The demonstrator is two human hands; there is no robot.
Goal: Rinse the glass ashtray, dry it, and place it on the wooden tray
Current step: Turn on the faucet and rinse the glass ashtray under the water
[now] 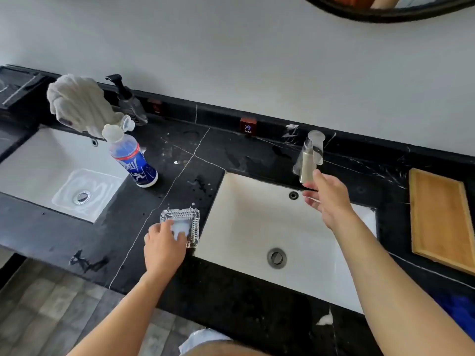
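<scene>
A square cut-glass ashtray [183, 222] with white foam inside rests on the black marble counter [180, 176], just left of the right-hand sink [257, 222]. My left hand [163, 246] lies on its near left corner, with fingers over the rim and in the foam. My right hand [327, 197] is held out over the sink, fingers spread, its fingertips at the spout of the metal faucet [309, 155]. No water is visibly running. The wooden tray [440, 217] lies on the counter at the far right.
A second white sink [51, 170] is at the left. A grey cloth [77, 104] is draped over its faucet. A blue-labelled bottle [133, 160] with its cap flipped up stands between the sinks, a black pump dispenser [128, 98] behind it. A blue cloth [460, 314] is at the lower right.
</scene>
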